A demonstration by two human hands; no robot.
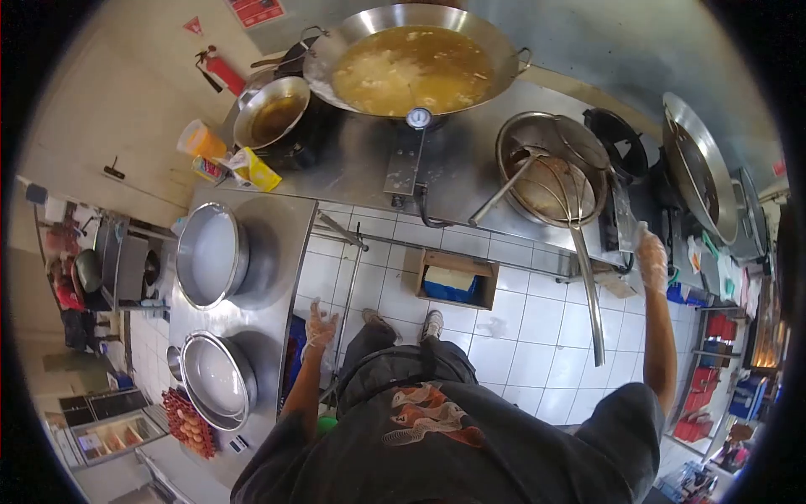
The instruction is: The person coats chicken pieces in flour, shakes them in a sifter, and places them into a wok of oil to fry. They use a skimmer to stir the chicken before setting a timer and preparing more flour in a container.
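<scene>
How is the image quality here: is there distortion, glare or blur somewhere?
Head view: strong fisheye distortion bends the floor tiles and the cooking counter into curves, and black corners frame the picture. Head view: soft glare lies on the steel table. Head view: the wok is sharp, while things near the rim look soft.

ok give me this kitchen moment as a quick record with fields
place: kitchen, steel counter, tiled floor
left hand: gloved, open, empty, beside the steel table
right hand: gloved, at the counter edge near the skimmer handle; grip unclear
cooking: large wok of oil with food frying, thermometer at its rim
on table: two metal bowls
floor: cardboard box
</scene>
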